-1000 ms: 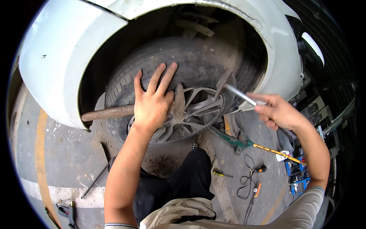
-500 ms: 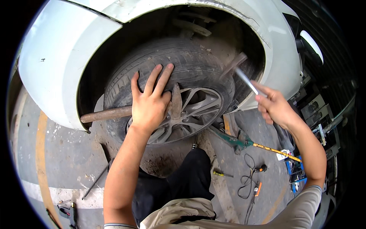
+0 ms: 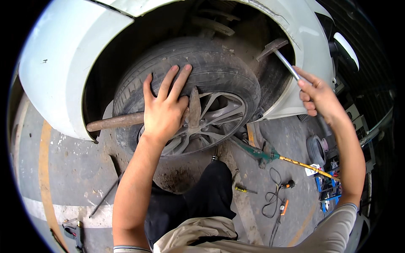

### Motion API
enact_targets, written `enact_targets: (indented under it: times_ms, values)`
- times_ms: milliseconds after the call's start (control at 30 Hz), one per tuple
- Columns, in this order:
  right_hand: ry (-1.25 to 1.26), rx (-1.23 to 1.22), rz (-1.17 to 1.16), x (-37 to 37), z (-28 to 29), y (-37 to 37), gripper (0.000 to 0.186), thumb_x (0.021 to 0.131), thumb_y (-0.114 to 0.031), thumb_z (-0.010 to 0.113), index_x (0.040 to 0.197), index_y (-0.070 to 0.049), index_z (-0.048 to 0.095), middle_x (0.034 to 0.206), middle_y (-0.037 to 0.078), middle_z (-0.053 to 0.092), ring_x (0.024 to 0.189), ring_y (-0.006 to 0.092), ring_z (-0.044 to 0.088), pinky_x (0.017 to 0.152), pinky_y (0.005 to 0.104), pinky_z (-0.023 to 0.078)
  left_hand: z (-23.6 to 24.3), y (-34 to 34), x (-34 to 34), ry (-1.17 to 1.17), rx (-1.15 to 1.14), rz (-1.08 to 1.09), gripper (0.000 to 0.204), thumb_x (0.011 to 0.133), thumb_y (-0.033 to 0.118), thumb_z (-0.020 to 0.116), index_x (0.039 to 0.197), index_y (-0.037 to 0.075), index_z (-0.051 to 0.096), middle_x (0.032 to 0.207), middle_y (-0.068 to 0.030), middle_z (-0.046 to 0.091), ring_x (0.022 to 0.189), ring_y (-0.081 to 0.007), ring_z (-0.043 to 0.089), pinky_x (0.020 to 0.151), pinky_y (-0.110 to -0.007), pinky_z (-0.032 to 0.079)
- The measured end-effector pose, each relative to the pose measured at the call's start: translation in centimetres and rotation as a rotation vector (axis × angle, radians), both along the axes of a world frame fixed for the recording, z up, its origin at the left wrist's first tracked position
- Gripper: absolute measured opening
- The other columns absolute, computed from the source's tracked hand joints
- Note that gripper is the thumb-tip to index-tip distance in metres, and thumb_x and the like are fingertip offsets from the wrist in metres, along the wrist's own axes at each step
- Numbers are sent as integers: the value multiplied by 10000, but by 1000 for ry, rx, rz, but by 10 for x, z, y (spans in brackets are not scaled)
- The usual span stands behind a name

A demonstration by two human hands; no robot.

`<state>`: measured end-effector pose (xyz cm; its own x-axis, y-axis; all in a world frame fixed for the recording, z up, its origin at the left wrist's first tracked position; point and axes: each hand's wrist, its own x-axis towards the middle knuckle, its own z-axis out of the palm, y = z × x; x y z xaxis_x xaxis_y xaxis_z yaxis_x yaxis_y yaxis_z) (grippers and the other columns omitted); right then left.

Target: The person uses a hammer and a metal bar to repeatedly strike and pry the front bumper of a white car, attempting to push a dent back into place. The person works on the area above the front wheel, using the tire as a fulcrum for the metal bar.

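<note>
The left hand [image 3: 162,116] lies over the wooden-handled hammer [image 3: 193,109], its visible fingers spread wide on the tread of the tyre [image 3: 219,55]; whether the palm grips the handle cannot be told. This hammer's wedge-shaped head stands just beside the thumb, overlapping the spoked rim [image 3: 211,126], while its handle runs left to the lower front corner of the wheel arch [image 3: 299,55] (whether wood touches panel there is hard to say).

The right hand [image 3: 318,95] has its fingers wrapped round a metal-shafted hammer [image 3: 287,64]. That hammer's head is raised at the arch's right side, close to the panel edge and apart from the tyre. Dark open room lies between tyre and arch above, and a narrower pocket to the right, below the raised head. The right forearm has free space on its inner side, above the floor [image 3: 76,168].

Below the wheel, a green jack [image 3: 261,156] extends its yellow handle [image 3: 295,163] toward the right elbow. Nearer the knees, a screwdriver [image 3: 242,189] and a looped cable [image 3: 275,198] lie well apart from both hands.
</note>
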<state>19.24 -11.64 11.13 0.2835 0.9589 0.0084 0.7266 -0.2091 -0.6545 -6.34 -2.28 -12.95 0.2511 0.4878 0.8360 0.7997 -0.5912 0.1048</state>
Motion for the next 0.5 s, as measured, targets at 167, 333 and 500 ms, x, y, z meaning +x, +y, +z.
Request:
enact_targets:
  times_ms: [167,333,500]
  values:
    - [-35,-307,74,-17,-20,-14,491,965,-201,547,1429,-122,407,603,-34,389,472,70,406,398,225,332,-1,1,-2,2,-11,6,128,603,156,718,685,117,628,1504,-36,339,1369,-249,320,1060,-603,239]
    - [65,38,-17,4,-9,6,496,979,-225,520,1445,-133,377,638,-48,375,463,39,353,387,203,301,0,2,-2,2,3,10,132,597,156,722,686,122,631,1506,-33,335,1369,-248,319,1062,-603,237]
    - [15,-78,-28,6,9,2,501,982,-209,508,1456,-144,360,646,-49,369,460,28,333,385,194,292,0,1,0,-26,6,1,89,645,161,679,654,112,605,1496,-12,350,1359,-226,331,1056,-607,248]
